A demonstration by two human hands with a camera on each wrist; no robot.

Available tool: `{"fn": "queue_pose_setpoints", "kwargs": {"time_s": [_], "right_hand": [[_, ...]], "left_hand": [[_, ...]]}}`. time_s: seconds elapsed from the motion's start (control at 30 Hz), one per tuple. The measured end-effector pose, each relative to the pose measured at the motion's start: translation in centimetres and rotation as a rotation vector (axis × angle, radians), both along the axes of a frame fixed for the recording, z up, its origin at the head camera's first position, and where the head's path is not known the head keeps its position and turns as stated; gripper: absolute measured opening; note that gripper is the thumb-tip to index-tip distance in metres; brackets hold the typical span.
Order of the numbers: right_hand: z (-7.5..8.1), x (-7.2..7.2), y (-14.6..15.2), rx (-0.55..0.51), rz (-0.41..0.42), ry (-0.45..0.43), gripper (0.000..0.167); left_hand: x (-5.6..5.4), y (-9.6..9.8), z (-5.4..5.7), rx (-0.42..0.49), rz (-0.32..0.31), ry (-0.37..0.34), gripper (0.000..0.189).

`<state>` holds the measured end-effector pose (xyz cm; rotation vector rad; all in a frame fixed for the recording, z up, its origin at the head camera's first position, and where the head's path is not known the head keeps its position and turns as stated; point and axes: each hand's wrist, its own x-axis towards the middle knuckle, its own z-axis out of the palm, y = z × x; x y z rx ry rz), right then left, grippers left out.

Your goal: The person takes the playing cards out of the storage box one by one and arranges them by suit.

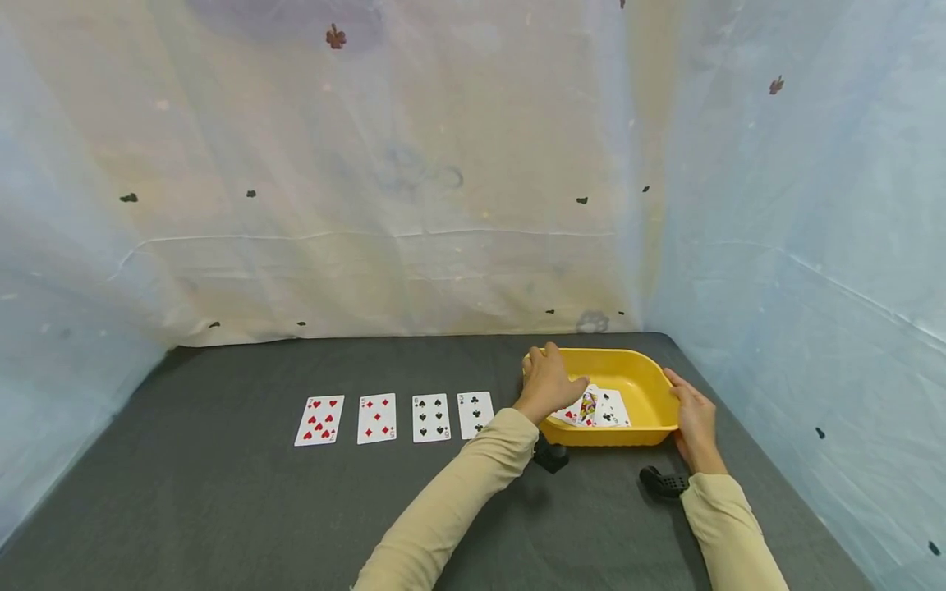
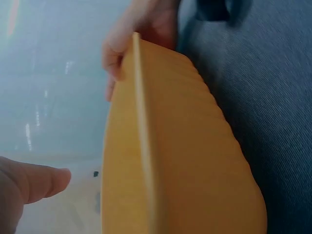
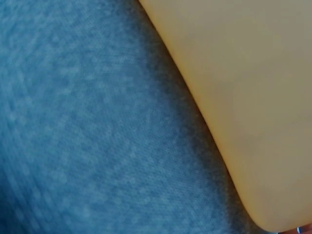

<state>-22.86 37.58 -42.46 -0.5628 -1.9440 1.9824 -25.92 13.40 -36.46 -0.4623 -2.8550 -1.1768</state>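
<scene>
A yellow plastic tray [image 1: 641,394] stands at the right of the dark cloth. Loosely piled inside it are several playing cards [image 1: 610,408], one a face card. My right hand [image 1: 697,423] grips the tray's right end, thumb at the rim and fingers against the outer wall. Over the left end is my left hand [image 1: 548,382], fingers at the far left rim. Its thumb [image 2: 46,183] extends over the inside, apart from the rim in the left wrist view. The right wrist view is filled by the tray's smooth side [image 3: 258,97] and the cloth.
Left of the tray, face-up cards lie in a row: hearts [image 1: 319,420], diamonds [image 1: 377,418], spades [image 1: 431,418] and clubs [image 1: 475,413], the last partly behind the left sleeve [image 1: 466,492]. Pale sheeting [image 1: 414,246] hangs behind and along both sides of the cloth-covered table [image 1: 222,492].
</scene>
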Motion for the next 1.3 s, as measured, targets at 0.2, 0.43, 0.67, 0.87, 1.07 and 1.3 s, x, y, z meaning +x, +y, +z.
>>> {"fn": "queue_pose_setpoints", "kwargs": {"time_s": [0.2,0.43,0.67,0.87,1.07,1.3], "right_hand": [[-0.1,0.0,0.0,0.002,0.004,0.012,0.044],[-0.2,0.1,0.1,-0.007,0.019,0.018,0.044],[-0.2,0.4,0.0,0.043,0.021,0.01,0.043],[-0.1,0.5,-0.1,0.022,0.031,0.027,0.043],[0.0,0.5,-0.3,-0.015,0.027,0.033,0.043],[0.1,0.5,-0.3,-0.022,0.043,0.043,0.043]], "left_hand": [[0.3,1.0,-0.4,-0.111,0.025,0.011,0.062],[0.4,2.3,-1.3,-0.075,0.051,-0.045,0.047],[0.1,3.5,-2.4,-0.092,0.156,-0.084,0.049],[-0.1,4.1,-3.1,-0.126,0.222,-0.124,0.058],[-0.3,4.3,-3.8,-0.133,0.241,-0.133,0.063],[-0.3,4.7,-4.3,-0.257,0.24,-0.113,0.064]]}}
